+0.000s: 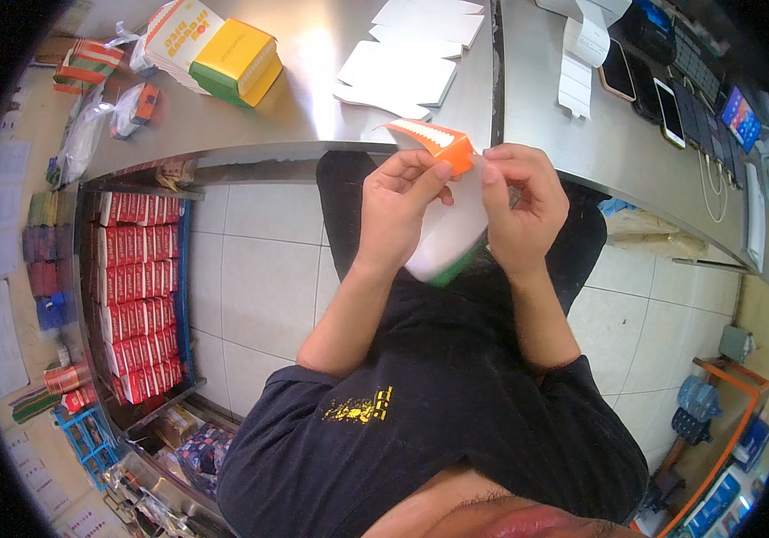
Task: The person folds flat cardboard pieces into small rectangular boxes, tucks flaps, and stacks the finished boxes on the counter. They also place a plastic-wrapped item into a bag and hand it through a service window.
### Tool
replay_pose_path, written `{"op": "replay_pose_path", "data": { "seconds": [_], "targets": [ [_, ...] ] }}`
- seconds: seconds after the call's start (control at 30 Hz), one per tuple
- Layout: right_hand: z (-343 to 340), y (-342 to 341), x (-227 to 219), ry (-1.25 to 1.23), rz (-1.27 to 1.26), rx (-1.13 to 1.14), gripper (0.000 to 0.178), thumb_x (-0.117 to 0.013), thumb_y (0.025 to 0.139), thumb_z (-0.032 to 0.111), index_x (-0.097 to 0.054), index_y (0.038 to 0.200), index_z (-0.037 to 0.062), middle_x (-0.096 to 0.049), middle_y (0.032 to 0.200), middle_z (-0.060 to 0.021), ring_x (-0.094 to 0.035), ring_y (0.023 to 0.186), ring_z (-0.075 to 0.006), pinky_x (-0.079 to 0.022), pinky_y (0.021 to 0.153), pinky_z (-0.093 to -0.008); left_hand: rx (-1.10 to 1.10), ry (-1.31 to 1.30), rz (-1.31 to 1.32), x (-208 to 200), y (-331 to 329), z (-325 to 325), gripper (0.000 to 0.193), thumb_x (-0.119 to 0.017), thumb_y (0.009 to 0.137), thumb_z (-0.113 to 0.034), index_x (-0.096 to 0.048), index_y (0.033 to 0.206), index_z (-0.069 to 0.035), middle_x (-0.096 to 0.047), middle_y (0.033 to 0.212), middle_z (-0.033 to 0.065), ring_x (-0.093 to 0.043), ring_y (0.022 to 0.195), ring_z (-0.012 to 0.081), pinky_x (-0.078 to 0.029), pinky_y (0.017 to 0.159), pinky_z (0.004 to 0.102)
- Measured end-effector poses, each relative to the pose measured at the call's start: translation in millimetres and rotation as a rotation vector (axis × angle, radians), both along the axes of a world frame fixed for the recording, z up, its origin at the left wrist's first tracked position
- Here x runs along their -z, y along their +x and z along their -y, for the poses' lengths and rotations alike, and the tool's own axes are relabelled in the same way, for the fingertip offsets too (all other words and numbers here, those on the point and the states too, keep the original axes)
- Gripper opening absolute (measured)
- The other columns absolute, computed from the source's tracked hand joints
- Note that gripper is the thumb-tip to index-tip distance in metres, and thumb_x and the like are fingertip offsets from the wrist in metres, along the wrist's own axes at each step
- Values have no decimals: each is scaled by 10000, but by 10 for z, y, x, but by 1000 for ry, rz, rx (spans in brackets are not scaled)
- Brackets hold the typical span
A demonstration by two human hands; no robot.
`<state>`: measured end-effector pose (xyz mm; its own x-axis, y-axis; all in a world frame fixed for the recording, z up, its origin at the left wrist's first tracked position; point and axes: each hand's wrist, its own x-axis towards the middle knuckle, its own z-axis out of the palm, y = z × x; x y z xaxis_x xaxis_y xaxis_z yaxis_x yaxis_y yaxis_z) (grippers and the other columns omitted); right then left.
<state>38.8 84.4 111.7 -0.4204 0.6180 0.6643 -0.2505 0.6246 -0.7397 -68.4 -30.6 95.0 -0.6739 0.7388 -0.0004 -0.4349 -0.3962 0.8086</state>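
Observation:
Between my hands, just in front of the steel table's edge, is a partly folded cardboard food carton [449, 229]. Its plain white inside faces up, an orange flap with white markings stands at the far end, and green shows along the near edge. My left hand [397, 206] is closed on the carton's left side, thumb against the orange flap. The fingers of my right hand [528, 206] pinch the far right corner of the carton, beside that flap. Flat white carton blanks [399, 73] lie in a loose pile on the table beyond my hands.
Folded cartons in yellow, green and white [239, 63] are grouped at the far left of the steel table [304, 117]. Phones [669, 112], cables and a paper strip [574, 85] occupy the right counter. Red-and-white boxes [140, 296] fill a shelf below left.

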Motion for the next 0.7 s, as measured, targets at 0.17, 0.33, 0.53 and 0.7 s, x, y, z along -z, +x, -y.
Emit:
{"op": "replay_pose_path", "data": {
  "seconds": [0.17, 0.33, 0.53, 0.7],
  "targets": [
    [131, -23, -59, -88, 38, -45, 74, -742, 944, 75, -739, 989, 16, -724, 1029, -104, -668, 858, -134, -526, 697, -252, 62, 38, 74, -53, -45, 39, 162, -722, 982, -71, -673, 1105, 21, -736, 1038, 128, -681, 858, 158, -549, 678, 307],
    [174, -76, -74, -156, 79, -24, 81, -728, 966, 87, -732, 999, 13, -707, 1029, -93, -651, 877, -134, -518, 745, -257, 13, -88, -28, -146, -15, 77, 221, -740, 964, -65, -687, 1141, 57, -739, 1025, 129, -683, 834, 157, -551, 628, 288],
    [112, -41, -53, -221, 64, -139, 94, -730, 967, 98, -734, 991, 6, -682, 1036, -81, -633, 876, -130, -507, 755, -262, -58, -126, -205, -183, -23, 129, 209, -789, 906, -17, -725, 1085, 71, -751, 1017, 126, -688, 761, 162, -573, 638, 282],
    [156, -11, -65, -92, 122, -115, 94, -746, 948, 92, -755, 990, 8, -679, 1041, -81, -639, 880, -140, -511, 752, -266, -114, -100, -375, -159, -8, 156, 138, -749, 934, -8, -723, 1061, 38, -753, 1007, 117, -701, 775, 165, -598, 677, 298]
  ]
}}
